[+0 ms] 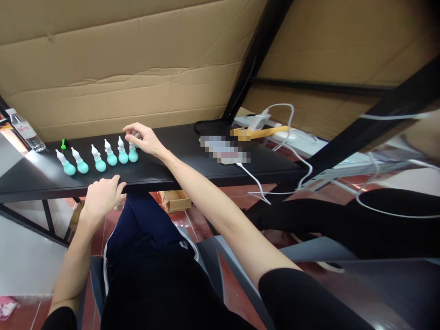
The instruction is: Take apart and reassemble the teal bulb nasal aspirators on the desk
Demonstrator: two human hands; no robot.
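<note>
Several teal bulbs with white nozzles stand in a row on the black table [161, 169], from the leftmost bulb [69, 168] to the rightmost bulb [133, 155]. My right hand [142, 137] is at the top of the rightmost one, thumb and fingers closed around its nozzle, which they partly hide. At the table's front edge, below the row, rests my left hand [103, 195], with its fingers bent together; whatever its fingers hold, if anything, is hidden. A small bright green item [63, 144] lies behind the two leftmost bulbs.
A water bottle [26, 130] stands at the back left. Right of the bulbs lie a blurred-out device [225, 150] with a white cable and a yellow strap [261, 133]. Cardboard [137, 59] walls the back. Another person's dark-clothed legs [309, 215] are at the right.
</note>
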